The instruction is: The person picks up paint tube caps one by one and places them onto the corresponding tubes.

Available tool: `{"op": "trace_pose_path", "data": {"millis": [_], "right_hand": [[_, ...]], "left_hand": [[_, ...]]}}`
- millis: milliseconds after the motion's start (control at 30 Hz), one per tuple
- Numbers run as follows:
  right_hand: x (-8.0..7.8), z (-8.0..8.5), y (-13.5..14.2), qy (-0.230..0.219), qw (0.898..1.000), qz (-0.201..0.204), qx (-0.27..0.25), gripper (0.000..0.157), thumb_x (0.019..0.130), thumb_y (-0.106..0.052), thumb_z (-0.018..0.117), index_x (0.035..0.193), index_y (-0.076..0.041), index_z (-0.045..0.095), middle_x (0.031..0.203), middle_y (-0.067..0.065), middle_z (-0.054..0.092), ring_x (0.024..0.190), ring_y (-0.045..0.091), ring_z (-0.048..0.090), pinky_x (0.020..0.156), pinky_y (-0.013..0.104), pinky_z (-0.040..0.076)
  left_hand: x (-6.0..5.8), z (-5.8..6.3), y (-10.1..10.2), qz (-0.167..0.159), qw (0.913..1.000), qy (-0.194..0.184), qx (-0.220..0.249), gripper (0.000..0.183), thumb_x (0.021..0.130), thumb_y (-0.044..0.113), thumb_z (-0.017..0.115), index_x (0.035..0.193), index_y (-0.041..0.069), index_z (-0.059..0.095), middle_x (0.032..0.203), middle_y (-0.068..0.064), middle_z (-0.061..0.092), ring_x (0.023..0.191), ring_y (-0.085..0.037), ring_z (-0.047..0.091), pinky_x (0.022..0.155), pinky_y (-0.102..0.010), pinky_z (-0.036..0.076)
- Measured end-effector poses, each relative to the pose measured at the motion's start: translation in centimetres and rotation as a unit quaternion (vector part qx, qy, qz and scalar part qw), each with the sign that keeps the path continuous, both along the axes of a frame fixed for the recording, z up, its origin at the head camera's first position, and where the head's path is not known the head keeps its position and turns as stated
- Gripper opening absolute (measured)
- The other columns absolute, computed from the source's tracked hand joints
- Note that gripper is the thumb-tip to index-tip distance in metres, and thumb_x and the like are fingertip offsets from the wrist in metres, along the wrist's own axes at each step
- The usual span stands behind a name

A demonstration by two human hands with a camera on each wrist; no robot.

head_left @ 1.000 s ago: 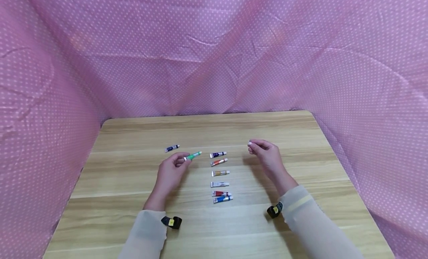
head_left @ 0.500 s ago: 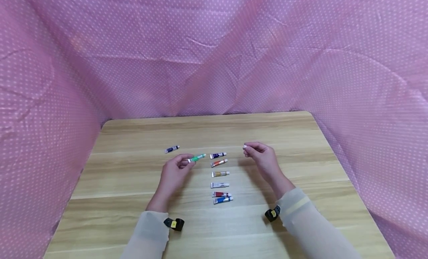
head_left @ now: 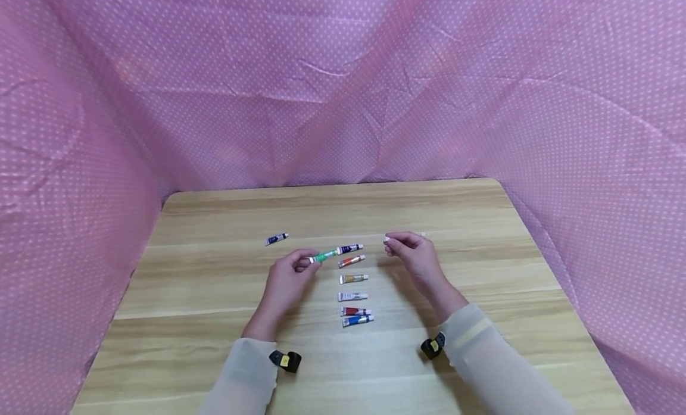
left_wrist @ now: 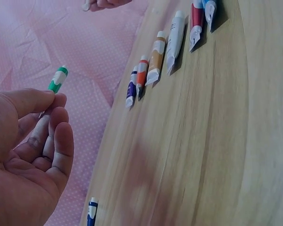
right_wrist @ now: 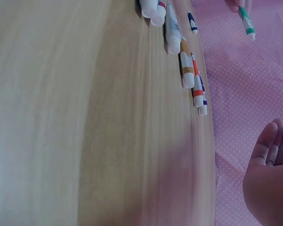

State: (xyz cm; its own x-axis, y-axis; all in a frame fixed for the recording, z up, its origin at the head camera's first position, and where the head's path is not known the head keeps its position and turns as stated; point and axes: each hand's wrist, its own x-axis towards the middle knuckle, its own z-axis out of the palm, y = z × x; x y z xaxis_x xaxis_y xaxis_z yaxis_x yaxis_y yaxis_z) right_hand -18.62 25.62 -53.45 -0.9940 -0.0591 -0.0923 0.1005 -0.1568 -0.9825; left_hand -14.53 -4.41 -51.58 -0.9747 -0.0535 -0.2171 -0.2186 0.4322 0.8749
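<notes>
My left hand pinches a green paint tube by its flat end, between thumb and fingers. The tube's narrow white nozzle points right, and in the head view it overlaps the left end of a dark purple paint tube. Across from it, my right hand pinches a small white cap between thumb and forefinger; both hands are raised over the table. In the right wrist view the cap is mostly hidden by the fingers.
Below the purple tube, orange, ochre, white, red and blue paint tubes lie in a column on the wooden table. A dark blue tube lies apart at left. Pink dotted cloth surrounds the table.
My left hand has moved right with the green tube, and my right hand has moved left and slightly nearer with the cap. The gap between them has narrowed. The tubes on the table stay put.
</notes>
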Motion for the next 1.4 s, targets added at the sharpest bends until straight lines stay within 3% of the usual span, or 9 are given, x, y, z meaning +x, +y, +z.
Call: {"op": "trace_pose_path", "data": {"millis": [133,267,500,1400], "right_hand": [[0.1,0.0,-0.2,0.003,1.0,0.003,-0.004,0.028,0.103,-0.002,0.072,0.126,0.013,0.069,0.095,-0.005,0.08,0.088,0.009,0.074,0.086,0.025,0.064],[0.3,0.2,-0.4,0.001,1.0,0.005,0.007,0.016,0.102,-0.004,0.073,0.117,-0.001,0.077,0.097,-0.003,0.08,0.089,0.009,0.074,0.089,0.026,0.064],[0.4,0.9,-1.0,0.01,0.999,0.016,0.035,0.033,0.102,-0.006,0.074,0.129,0.013,0.067,0.1,-0.003,0.08,0.09,0.009,0.074,0.091,0.027,0.064],[1.6,2.1,-3.4,0.002,0.996,0.041,0.076,0.021,0.099,-0.002,0.075,0.119,0.004,0.075,0.096,-0.003,0.079,0.089,0.012,0.074,0.086,0.025,0.064]], "left_hand": [[0.0,0.2,0.3,0.0,1.0,-0.001,-0.005,0.024,0.102,0.026,0.078,0.126,0.027,0.077,0.112,0.0,0.075,0.103,-0.019,0.069,0.092,-0.034,0.061],[0.0,0.6,0.6,-0.004,1.0,0.001,-0.002,0.024,0.103,0.026,0.077,0.127,0.026,0.076,0.112,-0.001,0.075,0.101,-0.019,0.069,0.089,-0.033,0.061],[0.0,0.8,1.1,-0.011,0.9998,0.015,0.003,0.023,0.103,0.026,0.077,0.126,0.026,0.076,0.111,-0.001,0.075,0.1,-0.019,0.069,0.088,-0.033,0.062],[0.8,1.5,2.6,-0.027,0.9994,0.021,0.005,0.027,0.102,0.025,0.078,0.128,0.024,0.077,0.111,0.002,0.076,0.102,-0.016,0.07,0.089,-0.032,0.061]]}}
